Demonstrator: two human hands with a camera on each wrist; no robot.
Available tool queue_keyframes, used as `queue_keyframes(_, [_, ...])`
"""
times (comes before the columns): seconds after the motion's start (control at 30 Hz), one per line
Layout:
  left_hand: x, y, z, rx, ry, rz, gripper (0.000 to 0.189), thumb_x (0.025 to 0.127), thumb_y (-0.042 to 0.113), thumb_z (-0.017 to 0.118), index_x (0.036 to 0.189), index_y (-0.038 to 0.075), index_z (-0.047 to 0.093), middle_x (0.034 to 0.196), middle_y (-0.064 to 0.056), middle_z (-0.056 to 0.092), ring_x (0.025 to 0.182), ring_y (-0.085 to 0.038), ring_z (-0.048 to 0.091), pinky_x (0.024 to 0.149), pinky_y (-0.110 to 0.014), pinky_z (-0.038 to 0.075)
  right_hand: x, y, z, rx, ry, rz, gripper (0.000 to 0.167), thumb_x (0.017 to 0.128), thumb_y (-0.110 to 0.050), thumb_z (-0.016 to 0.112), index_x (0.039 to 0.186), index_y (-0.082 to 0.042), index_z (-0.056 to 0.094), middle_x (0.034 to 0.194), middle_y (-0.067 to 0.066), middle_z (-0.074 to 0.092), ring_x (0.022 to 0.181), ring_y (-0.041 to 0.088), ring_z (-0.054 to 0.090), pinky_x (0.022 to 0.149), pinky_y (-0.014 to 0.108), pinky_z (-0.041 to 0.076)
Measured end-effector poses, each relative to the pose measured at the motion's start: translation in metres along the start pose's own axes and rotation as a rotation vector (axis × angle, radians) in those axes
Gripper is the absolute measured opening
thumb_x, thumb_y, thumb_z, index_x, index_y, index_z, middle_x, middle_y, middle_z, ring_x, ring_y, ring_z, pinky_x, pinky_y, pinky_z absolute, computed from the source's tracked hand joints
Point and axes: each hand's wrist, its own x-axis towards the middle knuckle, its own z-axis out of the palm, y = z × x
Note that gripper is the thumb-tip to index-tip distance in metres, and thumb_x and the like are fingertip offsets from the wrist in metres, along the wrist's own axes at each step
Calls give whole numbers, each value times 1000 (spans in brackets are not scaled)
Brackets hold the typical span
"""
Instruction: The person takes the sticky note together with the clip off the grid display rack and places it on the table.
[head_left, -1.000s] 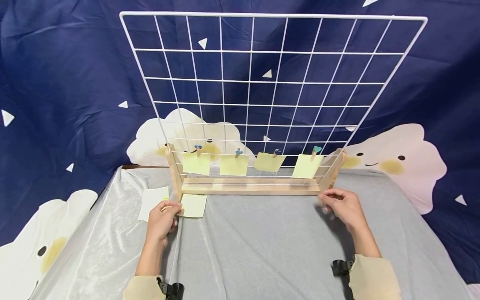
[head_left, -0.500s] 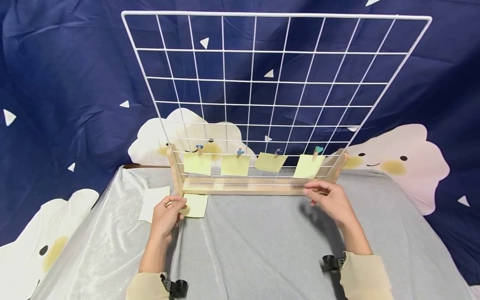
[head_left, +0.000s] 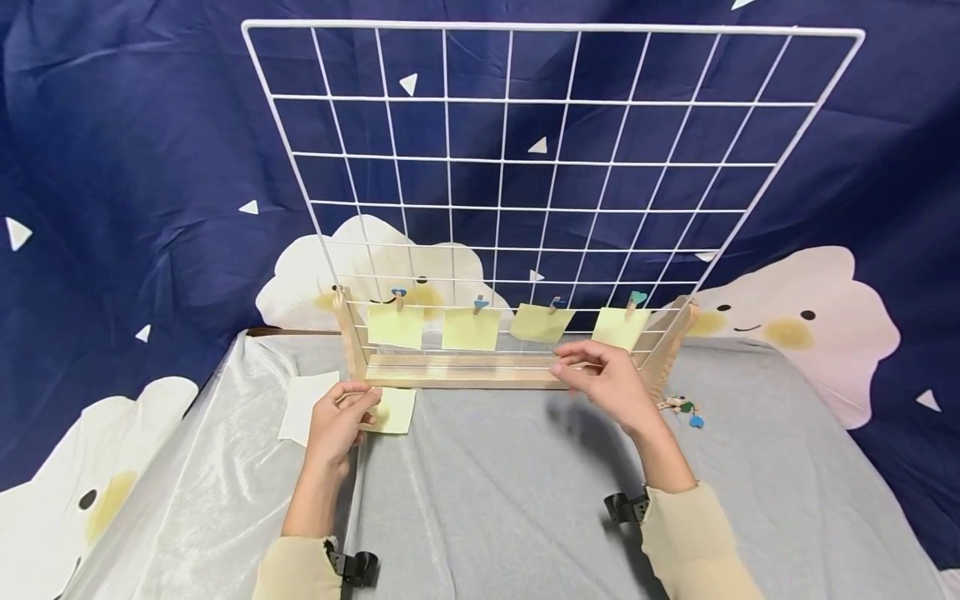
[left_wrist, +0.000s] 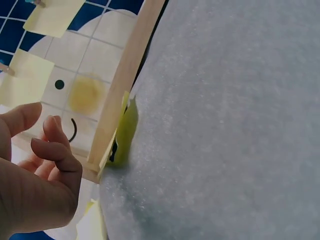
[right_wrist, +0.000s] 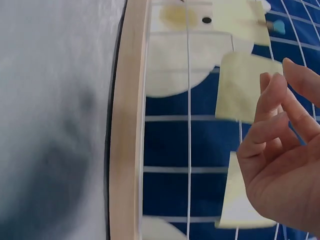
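Observation:
My left hand (head_left: pixel 339 421), fingers loosely bent, hovers over the left edge of a pale yellow sticky note (head_left: pixel 397 410) on the cloth. Nothing shows between its thumb and fingertips in the left wrist view. My right hand (head_left: pixel 603 379) is raised before the wooden base (head_left: pixel 450 372) of a white wire grid (head_left: pixel 510 162). In the right wrist view its bent fingers and thumb stand slightly apart, holding nothing visible. Several yellow sticky notes hang from the grid on small clothespins; the rightmost note (head_left: pixel 617 325) is partly covered by my right hand, and its clothespin (head_left: pixel 633 302) has a green heart.
Several small heart-topped clothespins (head_left: pixel 682 405) lie on the grey cloth (head_left: pixel 480 492) by the stand's right foot. White paper (head_left: pixel 306 404) lies left of my left hand. A navy curtain (head_left: pixel 150 108) with cloud prints hangs behind the grid.
My right hand has moved left along the wooden base, uncovering the loose clothespins at the right. My left hand has shifted slightly right and up over the sticky note.

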Motion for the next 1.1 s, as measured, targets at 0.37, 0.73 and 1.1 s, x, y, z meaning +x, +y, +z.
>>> queue_keyframes(0.37, [1, 3, 5, -9, -16, 11, 29, 93, 10, 73, 116, 5, 56, 76, 14, 67, 59, -5, 57, 45, -18, 36, 15, -10, 37, 43, -47, -62, 27, 90, -3, 75, 115, 5, 70, 96, 17, 71, 64, 19, 65, 61, 32, 57])
queue_keyframes(0.73, [2, 4, 10, -46, 6, 14, 30, 93, 12, 74, 117, 7, 56, 74, 13, 67, 58, -5, 56, 44, -18, 36, 26, -19, 65, 95, -37, -90, 29, 89, -2, 75, 116, 8, 69, 101, 18, 71, 61, 14, 65, 62, 40, 61])
queue_keyframes(1.1, [2, 6, 12, -72, 22, 17, 36, 93, 14, 74, 122, 5, 55, 75, 15, 68, 58, -5, 58, 45, -17, 36, 33, -26, 83, 82, -31, -116, 29, 89, -6, 77, 115, 4, 71, 102, 16, 72, 57, 17, 62, 58, 30, 57])
